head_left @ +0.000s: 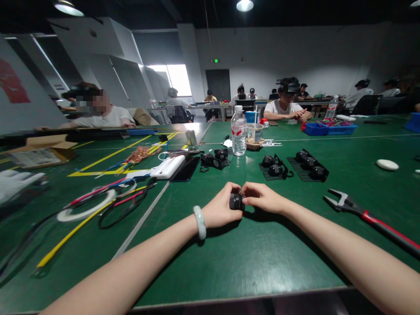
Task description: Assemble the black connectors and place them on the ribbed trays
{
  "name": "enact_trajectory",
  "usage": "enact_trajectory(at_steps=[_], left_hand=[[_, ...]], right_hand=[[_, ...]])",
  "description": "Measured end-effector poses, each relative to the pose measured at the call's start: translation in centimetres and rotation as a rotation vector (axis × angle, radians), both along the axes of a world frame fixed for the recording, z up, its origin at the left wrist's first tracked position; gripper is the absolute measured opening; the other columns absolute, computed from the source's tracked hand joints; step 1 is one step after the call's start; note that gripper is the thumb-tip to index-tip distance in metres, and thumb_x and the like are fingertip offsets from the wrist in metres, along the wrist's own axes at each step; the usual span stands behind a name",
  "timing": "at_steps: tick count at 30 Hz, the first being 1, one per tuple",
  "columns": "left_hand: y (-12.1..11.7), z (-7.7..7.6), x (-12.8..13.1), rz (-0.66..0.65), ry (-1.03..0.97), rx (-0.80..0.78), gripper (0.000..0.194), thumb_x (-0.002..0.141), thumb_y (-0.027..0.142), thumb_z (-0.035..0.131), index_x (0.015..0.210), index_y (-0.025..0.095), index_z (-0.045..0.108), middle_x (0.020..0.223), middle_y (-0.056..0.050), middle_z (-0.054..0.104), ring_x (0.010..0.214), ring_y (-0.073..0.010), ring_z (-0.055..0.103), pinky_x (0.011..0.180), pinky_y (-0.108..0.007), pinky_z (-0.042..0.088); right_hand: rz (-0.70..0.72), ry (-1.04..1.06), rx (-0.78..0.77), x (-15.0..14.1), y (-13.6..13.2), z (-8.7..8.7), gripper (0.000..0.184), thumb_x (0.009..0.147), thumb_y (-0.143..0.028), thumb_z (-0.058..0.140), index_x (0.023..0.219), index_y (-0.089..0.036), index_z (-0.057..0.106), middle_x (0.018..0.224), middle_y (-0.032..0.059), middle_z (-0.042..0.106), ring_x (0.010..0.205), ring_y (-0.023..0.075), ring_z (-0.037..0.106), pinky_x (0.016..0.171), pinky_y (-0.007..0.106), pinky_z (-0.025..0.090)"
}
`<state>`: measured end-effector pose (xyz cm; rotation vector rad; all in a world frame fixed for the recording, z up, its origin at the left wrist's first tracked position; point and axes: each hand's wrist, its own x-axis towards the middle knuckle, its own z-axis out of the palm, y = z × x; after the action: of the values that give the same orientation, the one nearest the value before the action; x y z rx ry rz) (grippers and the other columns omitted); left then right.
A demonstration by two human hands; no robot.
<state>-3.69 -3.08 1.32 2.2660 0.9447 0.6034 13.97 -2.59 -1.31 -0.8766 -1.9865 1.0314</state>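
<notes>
Both hands meet over the green table at the middle of the view. My left hand is closed round a black ribbed plastic fitting, gripping its left side between thumb and fingers. The fingertips of my right hand pinch the right end of the same fitting. Part of it is hidden behind the fingers. Beyond my hands, similar black fittings lie in a loose cluster with a black ring nut. More of them rest on two dark slotted plates, a left plate and a right plate.
An adjustable wrench lies at right, near a white oval object. A water bottle and a cup stand ahead. At left are cables, a white power bank and a cardboard box. Several people sit beyond.
</notes>
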Motion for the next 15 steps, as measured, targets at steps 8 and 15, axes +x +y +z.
enact_trajectory(at_steps=[8,15], left_hand=[[0.04,0.03,-0.09,0.003,-0.001,0.016,0.047,0.057,0.016,0.054,0.101,0.016,0.037,0.094,-0.003,0.046,0.086,-0.0158,0.046,0.076,-0.029,0.040],[0.04,0.19,0.00,0.005,0.020,0.002,0.047,0.058,0.016,0.053,0.102,0.016,0.036,0.094,-0.002,0.046,0.084,-0.0150,0.046,0.074,-0.029,0.041]], right_hand=[[-0.014,-0.025,-0.001,-0.01,0.33,0.04,0.015,0.069,-0.025,0.052,0.079,-0.014,0.053,0.073,-0.0014,0.052,0.062,0.0085,0.043,0.059,0.021,0.035],[-0.039,-0.086,0.028,0.18,0.31,0.29,0.015,0.071,-0.027,0.051,0.079,-0.014,0.055,0.071,-0.0011,0.053,0.063,0.0088,0.044,0.059,0.020,0.036]])
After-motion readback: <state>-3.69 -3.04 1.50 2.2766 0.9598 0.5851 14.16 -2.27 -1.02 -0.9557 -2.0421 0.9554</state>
